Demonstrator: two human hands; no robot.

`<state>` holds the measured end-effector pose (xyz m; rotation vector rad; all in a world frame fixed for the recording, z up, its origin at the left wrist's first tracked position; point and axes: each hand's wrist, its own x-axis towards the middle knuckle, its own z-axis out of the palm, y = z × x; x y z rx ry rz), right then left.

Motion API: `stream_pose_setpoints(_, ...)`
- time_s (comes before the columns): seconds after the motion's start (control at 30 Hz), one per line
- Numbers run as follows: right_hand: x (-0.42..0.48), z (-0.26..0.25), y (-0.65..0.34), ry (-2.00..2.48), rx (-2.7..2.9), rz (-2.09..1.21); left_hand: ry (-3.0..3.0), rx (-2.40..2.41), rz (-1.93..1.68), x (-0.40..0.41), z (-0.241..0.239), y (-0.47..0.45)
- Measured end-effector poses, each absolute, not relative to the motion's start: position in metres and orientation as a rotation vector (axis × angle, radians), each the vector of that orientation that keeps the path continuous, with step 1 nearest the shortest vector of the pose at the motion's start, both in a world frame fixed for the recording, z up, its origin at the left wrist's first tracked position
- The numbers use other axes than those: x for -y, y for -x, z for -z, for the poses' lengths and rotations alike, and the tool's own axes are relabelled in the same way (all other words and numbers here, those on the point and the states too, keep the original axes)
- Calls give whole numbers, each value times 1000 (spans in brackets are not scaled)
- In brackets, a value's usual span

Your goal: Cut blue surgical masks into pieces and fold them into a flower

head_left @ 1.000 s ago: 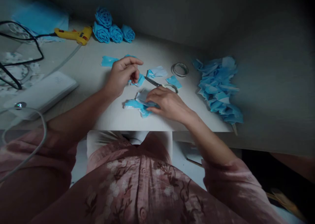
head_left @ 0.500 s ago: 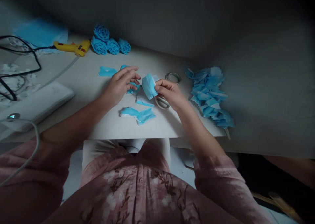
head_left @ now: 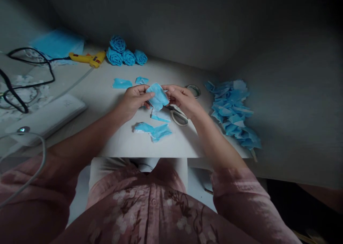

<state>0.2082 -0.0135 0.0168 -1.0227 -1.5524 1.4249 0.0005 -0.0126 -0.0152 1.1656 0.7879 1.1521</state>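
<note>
A small light-blue piece of thin cloth (head_left: 158,98), like face-mask fabric with rounded corners, is held up above the white table. My left hand (head_left: 131,101) pinches its left side, thumb on the front. At its right edge, my right hand (head_left: 184,100) grips it with bent fingers, partly hidden behind it. Scissors (head_left: 180,118) with pale handles lie beneath my right hand, blades mostly covered. Just below the held piece is a white scrap with a blue edge (head_left: 160,118). Nearer me lie crumpled blue scraps (head_left: 157,131). Two flat blue pieces, one of them a rectangle (head_left: 122,83), rest beyond my left hand.
Several blue fabric roses (head_left: 128,57) sit at the back beside a yellow glue gun (head_left: 96,60). A tape roll (head_left: 194,90) lies right of centre, near a heap of blue scraps (head_left: 233,111). Left are a white power box (head_left: 53,115), black cable (head_left: 50,68) and blue sheets (head_left: 57,43).
My left hand has moved right and closed on the blue piece, which only my right hand held before. The piece now faces up flatter. The whole view has shifted slightly.
</note>
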Motion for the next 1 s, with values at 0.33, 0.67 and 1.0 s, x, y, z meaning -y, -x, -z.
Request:
stream_pose_setpoints(0.33, 10, 3, -196, 960, 1475, -1089, -1102, -701, -1150, 17, 13, -5)
stream_pose_setpoints(0.67, 17, 15, -199, 1032, 1545, -1043, -1230, -755, -1125, 11, 24, -4)
stream_pose_setpoints(1.0, 17, 13, -201, 1041, 1494, -1019, -1231, -674, -1165, 13, 19, -3)
